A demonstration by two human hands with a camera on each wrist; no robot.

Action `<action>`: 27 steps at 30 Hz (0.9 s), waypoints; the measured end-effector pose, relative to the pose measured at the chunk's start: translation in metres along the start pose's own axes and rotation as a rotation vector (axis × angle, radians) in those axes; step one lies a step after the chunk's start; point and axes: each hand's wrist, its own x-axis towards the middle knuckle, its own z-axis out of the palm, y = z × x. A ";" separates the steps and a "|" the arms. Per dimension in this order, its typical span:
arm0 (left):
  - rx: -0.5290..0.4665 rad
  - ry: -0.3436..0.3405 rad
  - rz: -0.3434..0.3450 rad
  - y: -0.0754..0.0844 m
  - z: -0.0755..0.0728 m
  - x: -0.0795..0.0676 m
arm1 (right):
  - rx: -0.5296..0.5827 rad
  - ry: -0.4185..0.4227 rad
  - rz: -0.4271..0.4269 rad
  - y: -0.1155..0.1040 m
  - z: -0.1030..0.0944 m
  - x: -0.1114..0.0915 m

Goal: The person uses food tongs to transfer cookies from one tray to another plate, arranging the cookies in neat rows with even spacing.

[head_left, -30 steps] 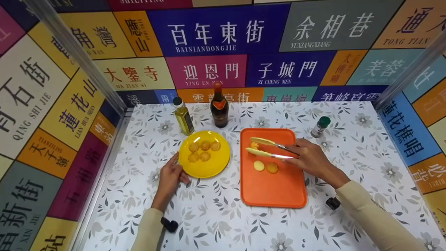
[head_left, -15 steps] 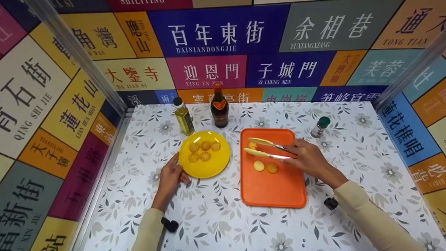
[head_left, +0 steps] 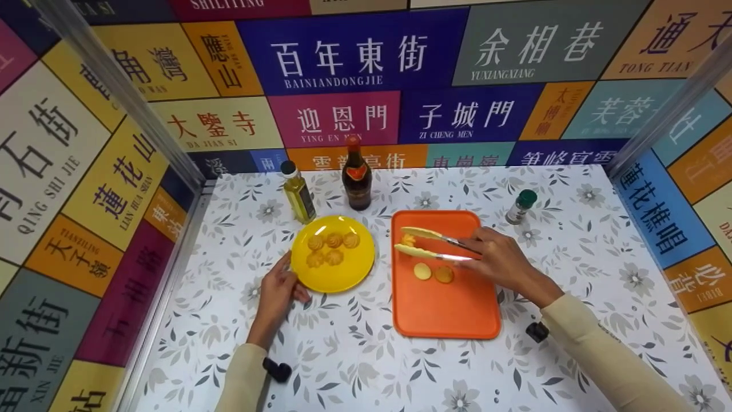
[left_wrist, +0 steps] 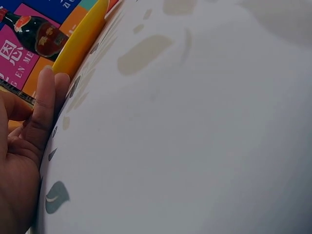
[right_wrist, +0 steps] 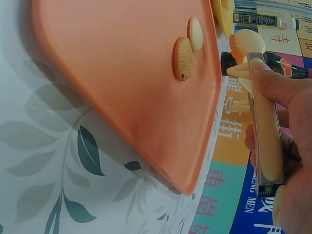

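My right hand (head_left: 503,257) grips a pair of food tongs (head_left: 440,256) with pale yellow ends. A swirled cookie (head_left: 408,240) lies between the tong ends, over the upper left of the orange tray (head_left: 446,315); in the right wrist view the cookie (right_wrist: 237,51) appears against one end. Two round flat biscuits, a pale one (head_left: 422,271) and a browner one (head_left: 444,274), lie side by side on the tray. On the left, a yellow plate (head_left: 343,280) bears several swirled cookies (head_left: 333,240). My left hand (head_left: 278,286) touches its lower left rim with fairly straight fingers (left_wrist: 46,92).
An oil bottle (head_left: 298,194) and a dark bottle with a red cap (head_left: 357,186) stand behind the plate. A green-capped shaker (head_left: 520,207) is right of the tray's far corner. Printed wall panels (head_left: 354,57) enclose the flower-patterned table (head_left: 366,366).
My right hand and the tongs have shifted slightly left, with the cookie between the tong ends. The left hand stays at the plate, and the whole view has drifted a little.
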 end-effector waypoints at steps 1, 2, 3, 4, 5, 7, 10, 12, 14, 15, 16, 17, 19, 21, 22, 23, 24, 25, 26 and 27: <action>0.004 0.002 0.001 0.000 0.000 0.000 | -0.001 0.005 -0.009 0.000 0.001 0.000; 0.008 0.005 0.001 0.000 0.001 -0.001 | -0.003 0.010 -0.017 0.000 0.001 0.001; 0.014 0.008 0.003 0.001 0.002 -0.001 | -0.002 0.013 -0.024 0.000 0.002 0.001; 0.017 0.010 -0.002 0.001 0.002 -0.001 | 0.000 0.009 -0.021 0.000 0.002 0.002; 0.016 0.010 -0.005 0.001 0.002 0.000 | 0.003 0.005 -0.020 -0.001 0.002 0.003; 0.012 0.008 -0.006 0.000 0.003 0.000 | 0.003 0.001 -0.019 -0.002 0.003 0.004; 0.002 0.005 -0.003 0.000 0.003 0.002 | 0.004 0.006 -0.026 -0.004 0.004 0.007; 0.000 0.008 -0.007 0.000 0.003 0.001 | 0.002 0.014 -0.040 -0.006 0.006 0.009; -0.009 0.012 -0.013 0.000 0.003 0.002 | 0.004 0.024 -0.060 -0.007 0.008 0.012; -0.014 0.015 -0.017 0.000 0.003 0.002 | 0.004 0.025 -0.068 -0.008 0.009 0.013; -0.015 0.017 -0.021 0.000 0.003 0.002 | 0.004 0.025 -0.072 -0.008 0.010 0.014; -0.015 0.019 -0.024 0.000 0.002 0.002 | 0.005 0.026 -0.079 -0.009 0.011 0.015; -0.017 0.020 -0.027 -0.001 0.002 0.002 | 0.009 0.021 -0.083 -0.011 0.012 0.017; -0.012 0.021 -0.028 0.000 0.002 0.002 | 0.011 0.013 -0.077 -0.013 0.013 0.019; -0.011 0.021 -0.028 0.000 0.002 0.002 | 0.011 0.009 -0.075 -0.014 0.013 0.020; -0.012 0.021 -0.027 0.000 0.002 0.001 | 0.010 0.005 -0.072 -0.015 0.013 0.021; -0.013 0.021 -0.024 0.000 0.002 0.001 | 0.010 -0.001 -0.066 -0.015 0.013 0.022; -0.012 0.022 -0.022 0.000 0.002 0.001 | 0.006 -0.006 -0.066 -0.016 0.014 0.023; -0.010 0.021 -0.019 0.000 0.002 0.001 | 0.003 -0.010 -0.068 -0.017 0.014 0.024; -0.010 0.020 -0.008 0.000 0.002 0.000 | 0.002 -0.013 -0.074 -0.018 0.015 0.026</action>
